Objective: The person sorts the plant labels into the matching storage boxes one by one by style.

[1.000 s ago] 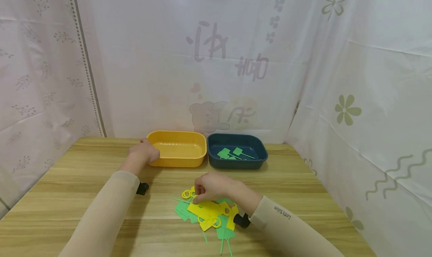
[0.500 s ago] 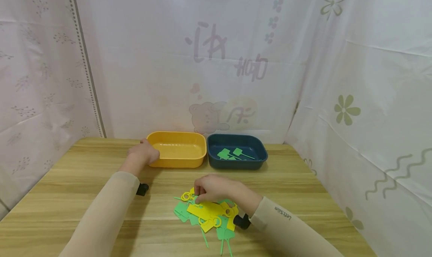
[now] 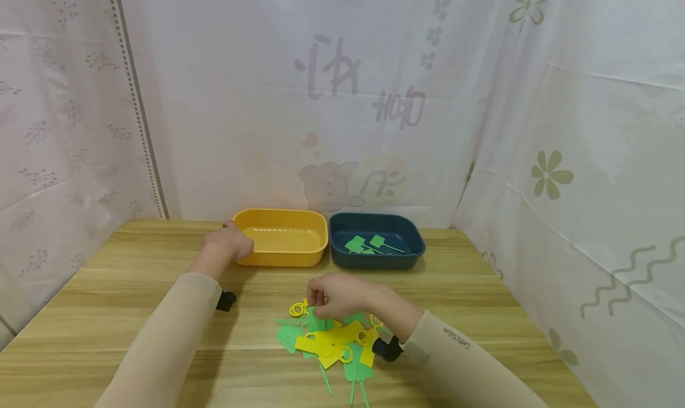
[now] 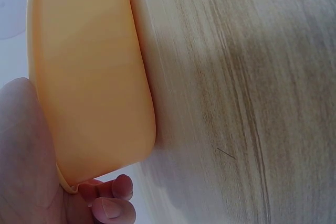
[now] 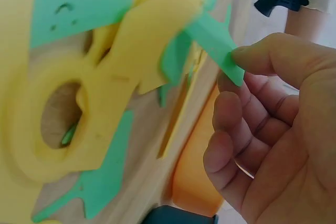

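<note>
My left hand (image 3: 227,243) grips the left end of the orange-yellow plastic bin (image 3: 289,259), with fingertips (image 4: 107,209) curled around its end in the left wrist view. My right hand (image 3: 345,295) is over a mixed pile on the table. Between thumb and index finger it pinches a flat green tag (image 5: 218,45), whose other end overlaps the pile. Yellow tags with ring-shaped ends (image 3: 332,340) lie on top of the heap. Green tags with thin stems (image 3: 357,370) stick out from beneath and at its near side.
A dark blue bin (image 3: 374,261) stands right beside the orange-yellow one, with several green tags (image 3: 377,241) inside. The wooden table (image 3: 257,348) ends at a printed white curtain (image 3: 241,128) behind the bins. Another curtain (image 3: 588,176) hangs along the right.
My right hand has taken hold of a green tag and tilted it up from the pile. A yellow tag beside it has shifted slightly toward me. The left hand stays on the bin.
</note>
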Motion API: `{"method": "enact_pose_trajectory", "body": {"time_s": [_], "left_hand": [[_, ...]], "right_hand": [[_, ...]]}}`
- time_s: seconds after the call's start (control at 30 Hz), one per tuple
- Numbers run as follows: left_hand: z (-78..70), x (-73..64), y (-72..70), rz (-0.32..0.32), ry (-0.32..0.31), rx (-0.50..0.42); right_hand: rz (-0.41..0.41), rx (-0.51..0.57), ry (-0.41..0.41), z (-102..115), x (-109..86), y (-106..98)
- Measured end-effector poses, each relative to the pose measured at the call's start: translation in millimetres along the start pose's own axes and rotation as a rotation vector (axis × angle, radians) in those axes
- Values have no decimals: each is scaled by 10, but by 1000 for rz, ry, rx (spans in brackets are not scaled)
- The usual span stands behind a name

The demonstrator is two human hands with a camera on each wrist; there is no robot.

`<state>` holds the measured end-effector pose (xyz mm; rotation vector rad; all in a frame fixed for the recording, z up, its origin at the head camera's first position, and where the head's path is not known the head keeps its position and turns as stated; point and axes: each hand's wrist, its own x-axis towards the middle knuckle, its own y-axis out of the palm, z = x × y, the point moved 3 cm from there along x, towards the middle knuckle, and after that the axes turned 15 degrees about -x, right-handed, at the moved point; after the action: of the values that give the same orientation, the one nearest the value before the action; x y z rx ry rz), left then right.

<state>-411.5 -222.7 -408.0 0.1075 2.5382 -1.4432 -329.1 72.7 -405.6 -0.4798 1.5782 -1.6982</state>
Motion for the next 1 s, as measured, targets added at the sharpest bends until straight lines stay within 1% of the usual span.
{"method": "enact_pose_trajectory", "body": {"time_s": [0.13,0.23,0.5,0.63,0.8,0.9,1.0], "left_hand": [[-4,-12,-7,2,-4,0],[-3,-14,-6,4,-7,-4],[-4,-22,-17,8,-9,-13],[-5,-22,-15,10,-12,-16],[7,-4,-4,8,-9,-17],[15,13,4,6,-4,-17],[23,29,7,5,0,-19]], "right_hand": [[-27,0,-45,19,-25,-53],[-46,-13,-58,21,-45,-108],[-94,-39,-30,-56,-129,-306],[-121,-33,-10,-120,-169,-416],[-177,-5,-7,-236,-205,-537],[-215,-11,1,-323,-227,-591],[-257,-30,28,-413,-250,-635]]}}
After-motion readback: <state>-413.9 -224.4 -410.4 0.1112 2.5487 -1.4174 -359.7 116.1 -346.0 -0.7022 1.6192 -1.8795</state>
